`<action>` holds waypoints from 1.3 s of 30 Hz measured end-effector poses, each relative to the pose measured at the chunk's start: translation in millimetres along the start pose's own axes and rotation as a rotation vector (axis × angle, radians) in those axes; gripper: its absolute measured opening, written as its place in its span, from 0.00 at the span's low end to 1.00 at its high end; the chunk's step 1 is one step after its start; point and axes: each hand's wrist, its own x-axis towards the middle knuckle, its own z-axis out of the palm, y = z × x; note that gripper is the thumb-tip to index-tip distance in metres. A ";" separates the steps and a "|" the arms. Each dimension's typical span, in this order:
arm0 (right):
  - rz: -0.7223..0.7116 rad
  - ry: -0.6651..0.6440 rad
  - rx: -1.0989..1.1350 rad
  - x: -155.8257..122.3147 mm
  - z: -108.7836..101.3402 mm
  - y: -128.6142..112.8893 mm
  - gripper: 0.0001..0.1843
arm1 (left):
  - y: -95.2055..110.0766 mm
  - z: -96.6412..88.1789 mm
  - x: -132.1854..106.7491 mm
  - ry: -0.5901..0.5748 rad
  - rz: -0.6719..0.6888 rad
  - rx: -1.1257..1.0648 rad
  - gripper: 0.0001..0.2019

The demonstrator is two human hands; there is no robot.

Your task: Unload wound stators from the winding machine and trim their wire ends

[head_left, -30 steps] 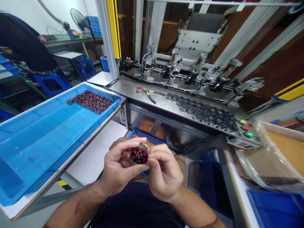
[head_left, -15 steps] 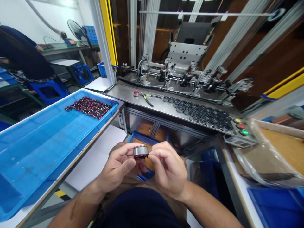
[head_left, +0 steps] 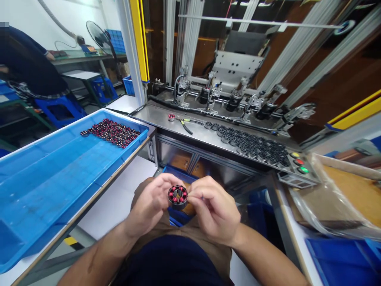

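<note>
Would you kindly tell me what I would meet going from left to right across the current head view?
Co-worker in a dark top → pile of small red-and-black parts → left hand → red-and-black ring → right hand → red button → blue bin at the lower right.

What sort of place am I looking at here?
Probably a factory workshop: a metal-framed machine has a row of dark parts along its front ledge, and a blue tray holds many small red-and-black parts.
</note>
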 end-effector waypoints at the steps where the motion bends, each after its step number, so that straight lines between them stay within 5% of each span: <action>1: -0.033 -0.029 -0.024 0.4 -2.4 0.1 0.08 | -0.4 -0.7 0.1 -0.056 -0.081 -0.004 0.26; 4: -0.109 -0.096 -0.099 0.8 -8.2 -0.4 0.06 | -1.1 -4.2 -1.1 -0.167 -0.220 -0.018 0.20; 8: -0.047 -0.038 -0.166 -1.1 -7.5 -2.2 0.08 | -2.1 -5.2 -2.1 -0.117 -0.151 -0.014 0.16; 12: 0.151 0.073 -0.072 -2.6 -1.5 -4.4 0.08 | -4.8 0.5 -2.9 -0.080 0.018 0.020 0.17; 17: 0.461 0.101 0.229 -8.6 4.9 -2.1 0.11 | -7.3 11.8 -8.8 0.171 0.275 0.299 0.26; 22: 0.745 0.136 0.693 -25.6 15.6 9.1 0.11 | -9.7 10.5 -12.0 0.261 0.359 0.570 0.29; 27: 0.900 0.163 0.820 -35.4 21.1 15.7 0.13 | -11.2 3.5 -10.2 0.233 0.348 0.604 0.28; 34: 0.838 0.137 0.753 -34.1 19.8 16.3 0.12 | -11.6 0.5 -8.6 0.186 0.301 0.558 0.27; 39: 0.472 0.126 0.336 -26.0 11.7 13.3 0.09 | -9.3 -8.0 -8.3 0.049 0.283 0.438 0.23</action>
